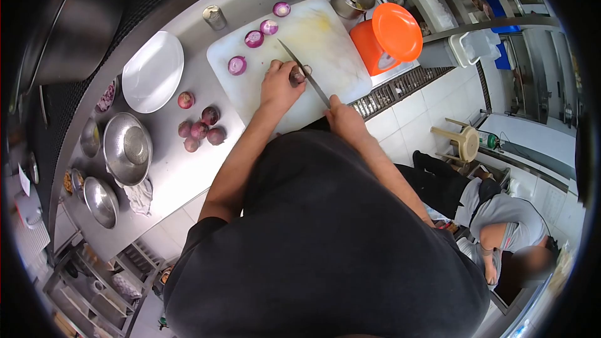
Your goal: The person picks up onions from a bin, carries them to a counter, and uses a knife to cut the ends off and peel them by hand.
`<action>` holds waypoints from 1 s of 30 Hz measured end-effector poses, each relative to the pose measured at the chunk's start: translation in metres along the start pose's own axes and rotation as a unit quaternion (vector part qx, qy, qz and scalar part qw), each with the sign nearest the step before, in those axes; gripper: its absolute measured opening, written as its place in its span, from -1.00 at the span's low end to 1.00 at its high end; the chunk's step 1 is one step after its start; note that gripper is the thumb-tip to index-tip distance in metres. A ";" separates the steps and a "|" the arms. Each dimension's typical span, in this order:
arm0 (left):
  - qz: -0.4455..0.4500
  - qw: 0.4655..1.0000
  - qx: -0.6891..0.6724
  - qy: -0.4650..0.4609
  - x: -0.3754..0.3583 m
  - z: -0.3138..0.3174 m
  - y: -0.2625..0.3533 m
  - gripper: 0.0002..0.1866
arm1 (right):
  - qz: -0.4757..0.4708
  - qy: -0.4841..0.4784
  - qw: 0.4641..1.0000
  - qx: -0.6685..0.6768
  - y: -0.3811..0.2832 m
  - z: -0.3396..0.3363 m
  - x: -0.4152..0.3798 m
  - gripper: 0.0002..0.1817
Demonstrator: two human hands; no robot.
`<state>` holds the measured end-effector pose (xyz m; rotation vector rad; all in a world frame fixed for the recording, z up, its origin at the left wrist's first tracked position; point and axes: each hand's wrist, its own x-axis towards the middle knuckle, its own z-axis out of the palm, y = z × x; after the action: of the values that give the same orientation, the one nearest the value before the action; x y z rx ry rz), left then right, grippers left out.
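I read the step as slicing: my left hand [282, 86] grips a red onion [296, 76] under its fingertips on the white cutting board [343, 59]; my right hand [342, 116] clasps the kitchen knife [317, 87], just beside those fingertips. The next move calls for curling them clear.

We see a glossy white oval plate [153, 72] beside a wide round steel bowl [128, 149], an orange kitchen scale [389, 36] and a beige plastic stool [469, 144].

Knife [313, 84] in right hand [346, 122]
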<state>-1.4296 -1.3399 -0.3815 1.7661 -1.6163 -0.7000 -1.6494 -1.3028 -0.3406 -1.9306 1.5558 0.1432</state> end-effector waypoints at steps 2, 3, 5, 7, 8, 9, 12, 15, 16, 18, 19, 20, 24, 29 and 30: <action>0.008 1.000 -0.004 0.001 -0.003 0.000 -0.004 -0.42 | 0.005 -0.002 1.000 -0.001 0.000 0.001 0.002 -0.69; 0.013 1.000 -0.007 0.003 -0.003 -0.001 -0.004 -0.42 | 0.008 -0.003 1.000 -0.002 -0.001 0.000 0.001 -0.69; 0.009 1.000 -0.008 -0.002 -0.004 -0.004 -0.003 -0.42 | 0.015 -0.005 1.000 -0.004 -0.005 -0.002 0.000 -0.70; 0.010 1.000 -0.006 -0.004 -0.004 -0.005 -0.002 -0.42 | 0.018 -0.006 1.000 -0.006 -0.005 -0.002 0.000 -0.70; 0.013 1.000 -0.003 -0.003 -0.003 -0.006 -0.002 -0.43 | 0.020 -0.006 1.000 -0.007 -0.004 -0.002 0.001 -0.70; 0.016 1.000 0.001 -0.002 -0.002 -0.006 -0.003 -0.43 | 0.016 -0.005 1.000 -0.008 -0.003 -0.001 0.001 -0.70; 0.017 0.999 -0.034 -0.005 -0.003 -0.008 -0.004 -0.43 | 0.008 0.000 1.000 -0.001 -0.003 -0.001 0.000 -0.70; 0.025 0.998 -0.060 0.009 -0.005 -0.007 -0.006 -0.43 | 0.011 0.000 1.000 0.004 -0.005 -0.005 -0.002 -0.70; 0.018 0.998 -0.066 0.006 -0.006 -0.007 -0.006 -0.45 | 0.010 -0.002 1.000 0.003 -0.005 -0.005 -0.002 -0.70; 0.005 0.997 -0.077 0.002 -0.007 -0.006 -0.007 -0.48 | 0.011 -0.006 1.000 0.002 -0.005 -0.005 -0.001 -0.70; 0.000 0.996 -0.094 0.002 -0.007 -0.005 -0.009 -0.48 | 0.013 -0.008 1.000 0.002 -0.005 -0.006 -0.001 -0.70; -0.005 0.994 -0.110 0.002 -0.008 -0.003 -0.011 -0.48 | 0.015 -0.010 1.000 0.003 -0.005 -0.005 -0.001 -0.70; -0.026 0.989 -0.147 -0.013 -0.012 -0.003 -0.010 -0.51 | -0.020 0.037 0.999 0.015 0.003 0.004 0.000 -0.71; 0.147 0.984 0.026 0.098 -0.013 -0.009 -0.014 -0.50 | -0.025 0.043 0.999 0.013 0.004 0.005 -0.001 -0.71; 0.142 0.984 0.034 0.104 -0.014 -0.009 -0.014 -0.51 | -0.025 0.043 0.999 0.014 0.005 0.005 0.000 -0.71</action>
<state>-1.4147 -1.3247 -0.3864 1.5527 -1.7173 -0.3194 -1.6523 -1.3002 -0.3467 -1.9755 1.5540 0.0175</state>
